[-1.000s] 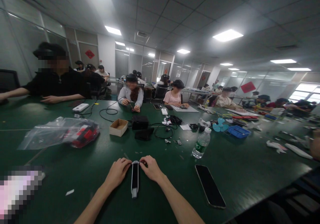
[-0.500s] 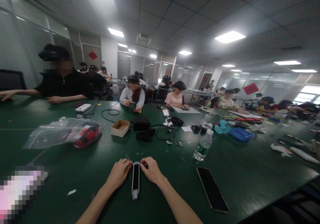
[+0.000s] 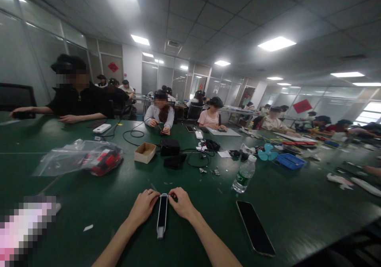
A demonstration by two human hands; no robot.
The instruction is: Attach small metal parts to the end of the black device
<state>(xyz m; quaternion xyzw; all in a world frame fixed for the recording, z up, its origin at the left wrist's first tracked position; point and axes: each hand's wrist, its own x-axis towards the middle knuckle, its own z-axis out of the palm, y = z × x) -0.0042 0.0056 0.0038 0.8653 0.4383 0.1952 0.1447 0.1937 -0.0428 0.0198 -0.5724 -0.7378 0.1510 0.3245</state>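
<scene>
Narrow device between two hands, worktop view. The device, a slim pale frame around a dark strip, lies on the green worktop directly ahead of the person. Its long axis points away from the body, the far end leaning very slightly to the right; a grey block forms the near end. The left hand approaches from the left, the right hand from the right, and both meet the device at its far end, neither clearly nearer. The fingers of each hand are drawn together and appear to pinch that end, one hand per corner; whether a smaller part sits between them is too small to tell. From the fingers, the body of the device runs back toward the person, its near end untouched between the forearms.

Surroundings: a dark-screened phone lies to the right of the right forearm, and a water bottle stands beyond it. Past the hands are small metal pieces, an open box and a black case; a clear bag with red and black contents lies farther left. Nothing stands between either hand and the device.
</scene>
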